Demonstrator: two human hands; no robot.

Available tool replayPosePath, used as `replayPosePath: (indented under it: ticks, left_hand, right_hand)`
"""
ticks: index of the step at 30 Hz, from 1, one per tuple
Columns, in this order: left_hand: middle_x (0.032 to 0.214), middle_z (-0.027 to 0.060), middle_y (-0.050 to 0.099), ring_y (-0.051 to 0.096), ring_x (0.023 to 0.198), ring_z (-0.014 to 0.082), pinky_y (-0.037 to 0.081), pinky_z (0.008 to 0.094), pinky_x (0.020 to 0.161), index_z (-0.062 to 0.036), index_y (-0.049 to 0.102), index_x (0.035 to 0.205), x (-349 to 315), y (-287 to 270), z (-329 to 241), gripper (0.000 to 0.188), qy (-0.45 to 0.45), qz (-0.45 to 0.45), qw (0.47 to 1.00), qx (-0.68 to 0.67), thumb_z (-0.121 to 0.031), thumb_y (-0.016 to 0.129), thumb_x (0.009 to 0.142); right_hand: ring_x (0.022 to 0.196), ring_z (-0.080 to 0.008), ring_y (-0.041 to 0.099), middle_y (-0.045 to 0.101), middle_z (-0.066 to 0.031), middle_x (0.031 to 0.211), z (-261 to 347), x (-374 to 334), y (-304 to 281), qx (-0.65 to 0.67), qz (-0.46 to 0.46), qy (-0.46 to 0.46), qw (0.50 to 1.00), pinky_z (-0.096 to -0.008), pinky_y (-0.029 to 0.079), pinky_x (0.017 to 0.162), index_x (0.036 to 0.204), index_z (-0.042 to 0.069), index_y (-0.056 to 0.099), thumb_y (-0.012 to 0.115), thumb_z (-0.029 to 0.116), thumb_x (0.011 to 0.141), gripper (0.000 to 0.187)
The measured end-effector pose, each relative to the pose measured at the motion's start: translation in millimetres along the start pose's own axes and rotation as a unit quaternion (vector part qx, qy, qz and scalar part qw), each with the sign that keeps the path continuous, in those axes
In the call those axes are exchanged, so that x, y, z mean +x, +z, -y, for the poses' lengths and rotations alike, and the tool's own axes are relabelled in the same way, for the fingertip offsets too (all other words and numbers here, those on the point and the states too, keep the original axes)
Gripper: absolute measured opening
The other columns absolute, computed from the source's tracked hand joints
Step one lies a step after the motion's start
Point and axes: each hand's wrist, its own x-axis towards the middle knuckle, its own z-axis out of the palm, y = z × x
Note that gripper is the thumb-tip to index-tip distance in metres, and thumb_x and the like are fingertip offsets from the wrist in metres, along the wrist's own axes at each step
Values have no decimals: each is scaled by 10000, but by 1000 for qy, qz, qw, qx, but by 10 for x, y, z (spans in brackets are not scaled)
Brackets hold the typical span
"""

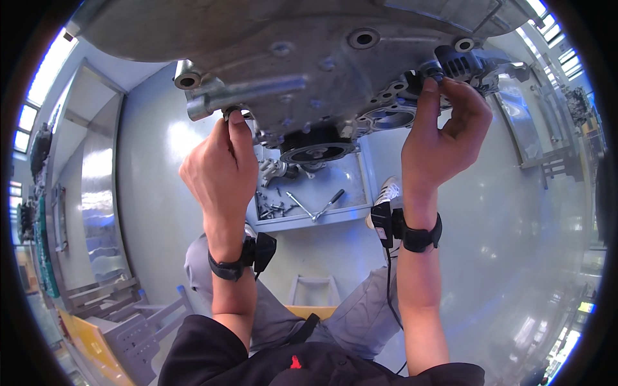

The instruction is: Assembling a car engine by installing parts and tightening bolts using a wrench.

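Observation:
A large grey metal engine block (pixel 335 77) fills the top of the head view. At its lower left edge, my left hand (pixel 222 170) is closed in a pinch of thumb and fingers on a small dark part, too hidden to name. On the other side my right hand (pixel 444 132) pinches a small dark piece that looks like a bolt head, against the block beside a finned black and silver alternator-like unit (pixel 460 64). Between the hands, a black round pulley (pixel 318 149) sits low on the block. Both wrists wear black straps with small boxes.
Below the block stands a grey tray (pixel 309 222) holding a ratchet wrench (pixel 329 204), several loose bolts (pixel 273 209) and a silver metal part (pixel 273 170). A grey frame with a yellow board (pixel 90 341) is at lower left. A cable runs from the right wrist.

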Motion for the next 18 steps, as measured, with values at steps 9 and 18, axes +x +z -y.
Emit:
replayPosePath:
  ticks: [9, 18]
  left_hand:
    - [546, 26, 601, 557, 448, 206, 384, 321, 478, -79, 628, 728, 0, -7, -30, 276, -6, -21, 1000, 19, -244, 665, 947]
    - [554, 16, 615, 561, 451, 189, 383, 313, 482, -78, 630, 721, -2, -1, -41, 285, -5, -40, 999, -2, -250, 674, 943]
  right_hand:
    - [945, -186, 628, 631, -85, 1036, 38, -6, 28, 46, -19, 39, 998, -299, 521, 842, 1009, 6, 641, 751, -79, 823, 232]
    - [921, -201, 630, 642, -78, 1006, -17, -6, 23, -7, -12, -35, 999, -312, 524, 816, 1017, 17, 638, 761, -70, 822, 247]
